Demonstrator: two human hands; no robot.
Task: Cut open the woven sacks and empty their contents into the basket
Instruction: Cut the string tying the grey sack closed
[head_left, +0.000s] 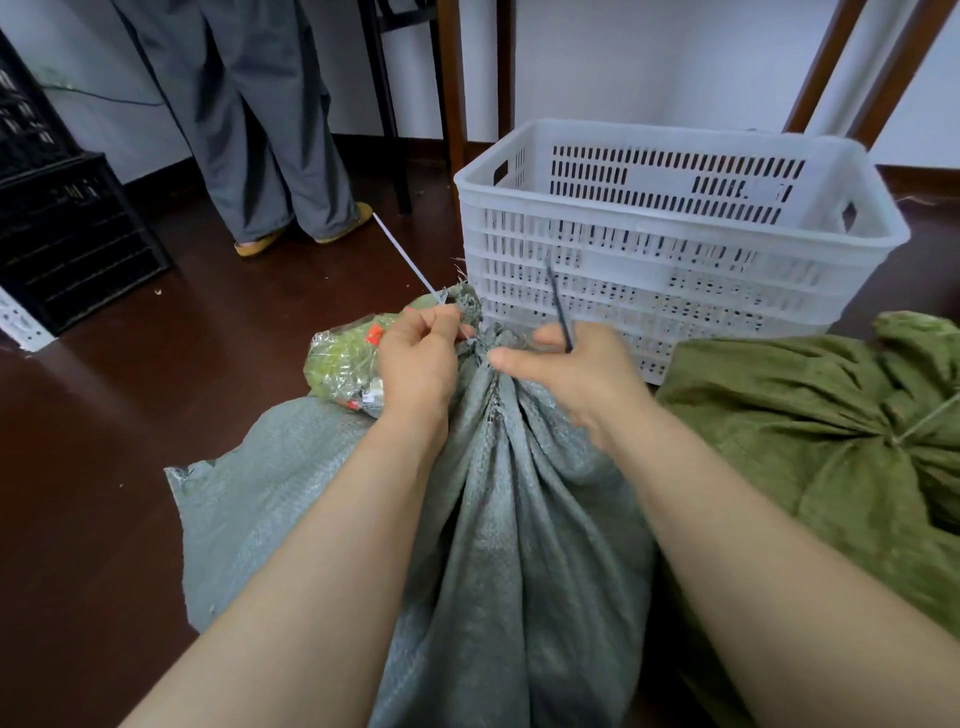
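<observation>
Looking down my forearms, I see the grey woven sack (509, 519) running lengthwise away from me, its tied neck (485, 338) between both hands, just short of the basket (675, 135). My left hand (415, 358) pinches a white strap (405, 254); my right hand (576, 374), equally near, grips a thin dark tool (558, 301). Two sacks, counting the green sack (805, 415); one basket.

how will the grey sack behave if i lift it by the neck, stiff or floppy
Probably floppy: the grey sack hangs in deep soft folds below its bunched neck. It spreads wide, so likely heavy. Sheen hints at a slick weave. The left hand pinches a white tie, the right hand a dark strip.
</observation>
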